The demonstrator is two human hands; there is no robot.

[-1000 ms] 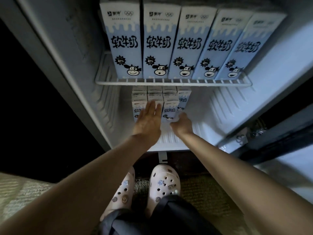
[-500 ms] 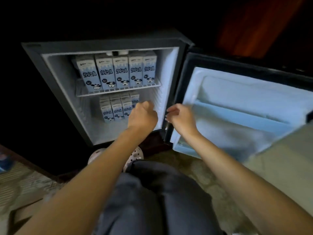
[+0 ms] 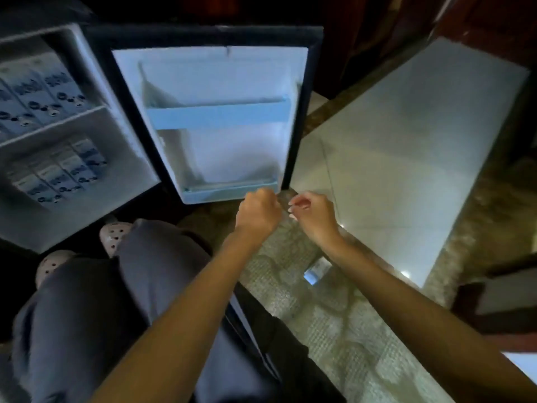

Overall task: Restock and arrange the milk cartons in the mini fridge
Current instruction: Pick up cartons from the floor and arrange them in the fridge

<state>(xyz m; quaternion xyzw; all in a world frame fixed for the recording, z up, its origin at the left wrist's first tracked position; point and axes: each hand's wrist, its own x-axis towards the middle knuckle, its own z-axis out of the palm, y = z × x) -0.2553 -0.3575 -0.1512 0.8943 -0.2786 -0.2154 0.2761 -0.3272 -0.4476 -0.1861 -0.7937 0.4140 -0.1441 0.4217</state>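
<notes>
The mini fridge (image 3: 128, 146) stands open at the left. A row of blue-and-white milk cartons (image 3: 37, 91) fills its upper shelf, and a smaller group of cartons (image 3: 58, 173) stands on the floor of the lower compartment. The open door (image 3: 220, 80) faces me in the middle, its shelves bare. My left hand (image 3: 257, 212) is curled into a fist and holds nothing, just below the door's lower right corner. My right hand (image 3: 313, 212) hovers beside it with loosely bent fingers, also holding nothing. A small blue-and-white object (image 3: 316, 270), blurred, lies on the carpet under my right forearm.
My bent knees in grey trousers (image 3: 101, 301) and white perforated shoes (image 3: 114, 232) are in front of the fridge. Patterned carpet (image 3: 334, 330) lies below my arms, and a pale glossy floor area (image 3: 406, 141) spreads to the right. Dark wooden furniture (image 3: 494, 309) borders the right side.
Both hands have left the lower cartons and moved right, past the fridge opening to the door's bottom corner. My view has swung right, so the fridge now sits at the left.
</notes>
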